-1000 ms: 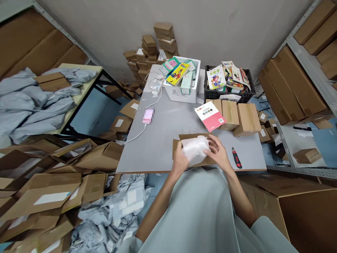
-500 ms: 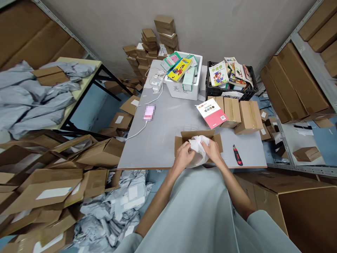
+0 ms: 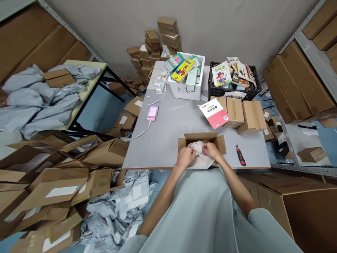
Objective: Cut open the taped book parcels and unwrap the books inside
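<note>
An open cardboard box stands at the table's front edge, its flaps spread. White plastic wrapping lies in its opening and over its near side; what it encloses, if anything, is hidden. My left hand is closed on the wrapping from the left. From the right, my right hand pinches it too, the fingers curled at the top. To the right of the box lies a red and black utility knife. A pink and white book leans on closed cartons behind the box.
A white bin of boxes and books and a black crate of books stand at the table's back. A phone-like pink device lies left, on a cable. Cartons and grey bags crowd the floor at left.
Both hands have lowered the white wrapping a little into the box, and it now lies flatter over the near side. The view has shifted slightly.
</note>
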`<action>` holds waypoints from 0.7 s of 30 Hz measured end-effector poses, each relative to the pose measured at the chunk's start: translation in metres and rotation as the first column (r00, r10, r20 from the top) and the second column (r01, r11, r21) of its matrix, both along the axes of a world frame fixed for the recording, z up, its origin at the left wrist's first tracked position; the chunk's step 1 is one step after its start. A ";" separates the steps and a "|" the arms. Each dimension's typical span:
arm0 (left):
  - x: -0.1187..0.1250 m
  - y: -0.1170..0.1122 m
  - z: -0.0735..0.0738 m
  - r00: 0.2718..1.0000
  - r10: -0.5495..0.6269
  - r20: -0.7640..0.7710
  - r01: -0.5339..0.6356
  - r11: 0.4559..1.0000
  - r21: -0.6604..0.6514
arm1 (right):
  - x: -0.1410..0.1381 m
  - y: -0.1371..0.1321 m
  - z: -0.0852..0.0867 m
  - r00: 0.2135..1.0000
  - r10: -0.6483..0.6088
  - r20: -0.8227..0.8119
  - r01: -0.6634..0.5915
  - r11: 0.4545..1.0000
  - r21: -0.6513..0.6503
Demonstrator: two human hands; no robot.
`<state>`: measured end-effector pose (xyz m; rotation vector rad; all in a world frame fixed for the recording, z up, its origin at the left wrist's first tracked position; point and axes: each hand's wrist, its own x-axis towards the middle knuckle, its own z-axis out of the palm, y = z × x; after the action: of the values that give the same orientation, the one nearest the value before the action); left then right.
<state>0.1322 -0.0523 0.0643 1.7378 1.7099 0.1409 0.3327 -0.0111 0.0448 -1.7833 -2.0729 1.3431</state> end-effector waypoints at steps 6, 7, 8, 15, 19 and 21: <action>0.001 -0.009 -0.013 0.968 -0.204 0.145 0.214 0.975 -0.055 | 0.017 0.006 0.009 0.997 -0.073 -0.031 0.075 0.996 0.046; 0.001 -0.010 -0.016 0.966 -0.215 0.146 0.226 0.972 -0.059 | 0.026 0.001 0.013 0.996 -0.062 -0.062 0.066 0.996 0.061; 0.002 -0.011 -0.019 0.965 -0.219 0.140 0.229 0.971 -0.060 | 0.036 -0.006 0.018 0.994 -0.047 -0.094 0.055 0.995 0.080; -0.001 0.000 -0.031 0.977 -0.162 0.136 0.175 0.980 -0.091 | 0.070 -0.044 0.022 0.997 0.072 -0.039 -0.075 0.994 -0.082; 0.003 0.010 -0.032 0.992 -0.094 0.089 0.102 0.991 -0.084 | 0.035 -0.030 0.002 0.996 0.012 0.084 -0.014 1.000 0.018; 0.004 0.011 -0.030 0.992 -0.081 0.099 0.088 0.994 -0.060 | 0.018 -0.019 -0.005 0.984 -0.053 0.170 0.046 0.998 0.042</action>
<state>0.1359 -0.0410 0.0340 1.7245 1.5522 0.1283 0.3510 -0.0297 0.0396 -1.9844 -2.1044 1.1683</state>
